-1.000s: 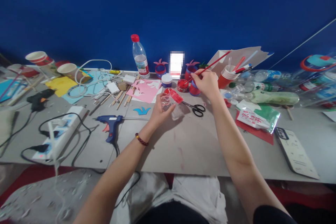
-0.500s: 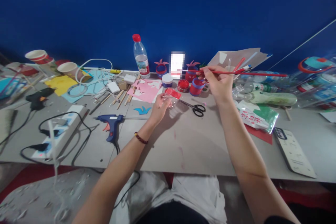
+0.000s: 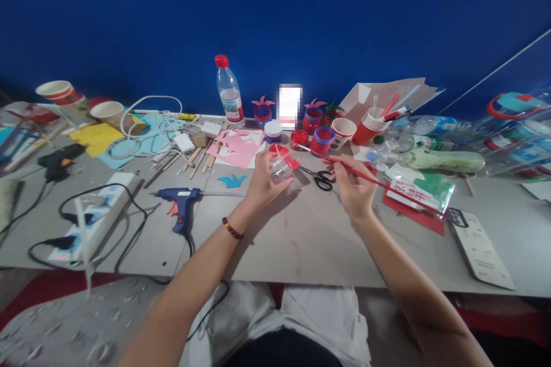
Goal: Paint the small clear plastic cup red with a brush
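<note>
My left hand (image 3: 262, 183) is wrapped round a clear plastic piece (image 3: 282, 167) with a red painted band. My right hand (image 3: 353, 188) pinches a long red paintbrush (image 3: 365, 173), its tip pointing left near an open jar of red paint (image 3: 299, 139). Black-handled scissors (image 3: 322, 180) lie between my hands. Behind them stand a white-lidded jar (image 3: 272, 132) and a red and blue painted cup (image 3: 322, 141). Two painted cups with pink leaf tops (image 3: 263, 112) (image 3: 313, 117) stand against the wall, either side of a pixelated white patch.
A bottle with a red cap (image 3: 231, 97) stands at the back. On the left are a blue glue gun (image 3: 183, 206), a power strip (image 3: 103, 212) and cables. Plastic bottles (image 3: 443, 160), paper cups (image 3: 369, 126) and a phone (image 3: 480, 246) are on the right.
My right hand has come down and the brush now slants over the table, its tip by the paint jar. My left hand has turned the clear piece more upright.
</note>
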Action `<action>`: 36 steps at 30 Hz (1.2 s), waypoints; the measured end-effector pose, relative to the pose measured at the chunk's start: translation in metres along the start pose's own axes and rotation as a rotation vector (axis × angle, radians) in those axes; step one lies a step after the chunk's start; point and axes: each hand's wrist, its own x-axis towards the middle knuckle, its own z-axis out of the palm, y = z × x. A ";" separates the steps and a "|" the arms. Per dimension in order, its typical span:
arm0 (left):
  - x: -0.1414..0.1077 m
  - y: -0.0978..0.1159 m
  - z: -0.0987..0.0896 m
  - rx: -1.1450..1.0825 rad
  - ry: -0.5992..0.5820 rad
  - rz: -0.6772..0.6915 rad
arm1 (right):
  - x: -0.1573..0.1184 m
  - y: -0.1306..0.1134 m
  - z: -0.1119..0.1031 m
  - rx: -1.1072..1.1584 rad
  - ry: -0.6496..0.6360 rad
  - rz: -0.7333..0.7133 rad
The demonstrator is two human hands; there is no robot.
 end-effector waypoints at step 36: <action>0.001 -0.012 -0.002 0.041 0.076 -0.025 | -0.018 0.015 0.004 -0.352 -0.227 -0.560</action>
